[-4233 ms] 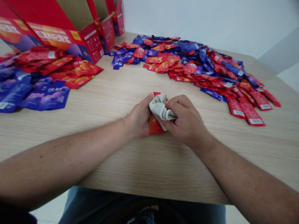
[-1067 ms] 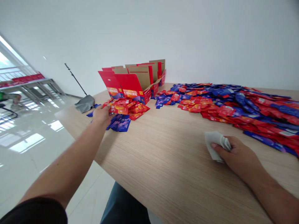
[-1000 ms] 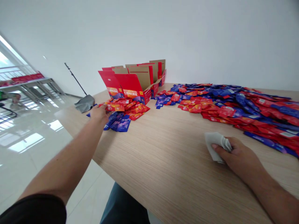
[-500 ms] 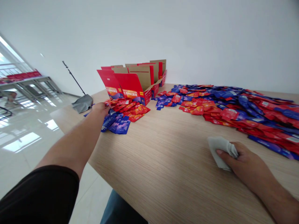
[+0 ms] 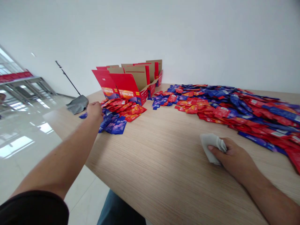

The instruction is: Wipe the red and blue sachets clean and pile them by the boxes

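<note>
My left hand [image 5: 95,110] reaches to the left edge of a small pile of red pouches [image 5: 133,112] and blue pouches [image 5: 116,125]. Its fingers are curled, and whatever they hold is hidden behind the hand. On the right, my right hand [image 5: 226,152] grips a folded whitish cloth [image 5: 210,147] between thumb and fingers, at the wooden table [image 5: 164,156]. A long heap of mixed red and blue pouches [image 5: 222,109] spreads over the back right of the table.
Open red cardboard boxes [image 5: 127,89] stand behind the small pile. A grey cloth [image 5: 78,104] lies at the table's far left edge, near a thin black pole [image 5: 67,77]. Other tables [image 5: 25,87] stand beyond the shiny floor.
The whole view has shifted slightly, with things now a little further left. My left hand has moved a little left relative to the pouches. My right hand still holds the cloth.
</note>
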Tool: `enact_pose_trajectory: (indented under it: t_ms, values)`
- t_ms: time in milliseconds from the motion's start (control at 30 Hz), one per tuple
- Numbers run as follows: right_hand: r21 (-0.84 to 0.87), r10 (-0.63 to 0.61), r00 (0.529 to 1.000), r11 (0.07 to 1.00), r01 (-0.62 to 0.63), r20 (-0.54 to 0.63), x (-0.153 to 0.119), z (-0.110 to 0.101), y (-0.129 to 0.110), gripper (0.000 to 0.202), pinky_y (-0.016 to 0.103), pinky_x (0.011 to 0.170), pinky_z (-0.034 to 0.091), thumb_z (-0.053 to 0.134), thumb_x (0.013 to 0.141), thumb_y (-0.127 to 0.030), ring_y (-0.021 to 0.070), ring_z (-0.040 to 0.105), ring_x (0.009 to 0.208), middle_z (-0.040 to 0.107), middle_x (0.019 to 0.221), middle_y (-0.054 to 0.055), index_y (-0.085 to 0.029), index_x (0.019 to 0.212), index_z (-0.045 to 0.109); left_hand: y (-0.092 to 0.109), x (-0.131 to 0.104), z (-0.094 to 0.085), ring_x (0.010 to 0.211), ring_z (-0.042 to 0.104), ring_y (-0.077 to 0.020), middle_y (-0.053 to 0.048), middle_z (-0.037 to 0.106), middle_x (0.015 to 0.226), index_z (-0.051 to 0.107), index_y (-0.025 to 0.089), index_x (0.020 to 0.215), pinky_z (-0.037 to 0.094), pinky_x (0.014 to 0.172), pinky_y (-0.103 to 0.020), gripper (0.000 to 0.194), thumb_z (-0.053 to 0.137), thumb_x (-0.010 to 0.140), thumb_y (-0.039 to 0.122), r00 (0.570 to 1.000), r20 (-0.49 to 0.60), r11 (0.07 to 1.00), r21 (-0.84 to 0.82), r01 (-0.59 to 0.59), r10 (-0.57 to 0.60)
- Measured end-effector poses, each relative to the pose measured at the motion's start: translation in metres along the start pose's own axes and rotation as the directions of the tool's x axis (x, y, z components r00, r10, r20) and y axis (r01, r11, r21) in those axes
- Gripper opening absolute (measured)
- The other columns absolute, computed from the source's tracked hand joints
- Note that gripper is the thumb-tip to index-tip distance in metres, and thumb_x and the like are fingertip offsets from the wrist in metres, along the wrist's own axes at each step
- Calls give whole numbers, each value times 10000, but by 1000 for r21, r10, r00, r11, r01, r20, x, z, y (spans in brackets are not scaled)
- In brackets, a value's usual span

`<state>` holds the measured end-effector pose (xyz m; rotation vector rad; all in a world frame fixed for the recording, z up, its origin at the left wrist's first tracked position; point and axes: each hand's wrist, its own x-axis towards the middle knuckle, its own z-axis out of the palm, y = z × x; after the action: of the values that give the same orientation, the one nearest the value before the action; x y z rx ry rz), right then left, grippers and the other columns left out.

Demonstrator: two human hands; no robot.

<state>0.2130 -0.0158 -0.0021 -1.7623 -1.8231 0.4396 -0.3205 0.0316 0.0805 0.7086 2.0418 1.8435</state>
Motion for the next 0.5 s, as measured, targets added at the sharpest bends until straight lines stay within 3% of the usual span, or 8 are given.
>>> enact_pose_trajectory:
  t_ms: [67,133,200,267,367,500]
  values:
    - [-9,32,999,999,-32,-9,-1,0,-2,372,392,655,489,602,728,-546,287,675,735,727,845,95,-237,906,710,-2,-20,8,1113,680,-248,-122,655,1331,628,170,1351,608,928,-463,421,672,1003,404,998,53,998,-34,48,-46]
    - [-6,42,999,999,-42,5,-3,-1,-6,353,380,684,487,610,753,-496,276,680,776,735,899,97,-226,946,730,-6,-47,20,895,677,-173,-71,683,1140,643,165,1272,605,758,-343,319,662,1004,336,985,160,994,-70,79,-67]
    - [12,11,1000,1000,-11,8,-5,-1,-10,327,370,697,483,609,792,-462,269,679,793,732,914,95,-214,962,740,-11,-79,33,599,523,-85,26,587,835,648,175,1135,441,524,-209,201,622,938,149,954,292,992,-91,93,-62]
    - [24,-24,999,999,24,29,-7,-1,-12,288,358,703,483,620,811,-419,260,677,797,729,910,89,-207,956,751,-17,-112,47,533,469,-83,52,502,733,634,186,1032,347,460,-198,188,620,857,118,896,441,991,-83,102,-55]
    - [27,-50,998,998,49,40,-8,0,-13,241,343,730,484,652,823,-374,246,669,817,730,930,82,-201,951,759,-25,-155,71,545,506,-107,44,534,735,636,202,977,360,460,-218,195,679,787,198,779,627,999,-22,41,-18]
    - [50,-89,994,995,87,55,-7,3,-12,199,330,749,473,679,834,-333,232,650,823,722,940,74,-192,951,758,-29,-187,112,579,554,-153,11,613,704,695,207,903,411,502,-265,135,694,771,233,606,792,973,69,-221,81]
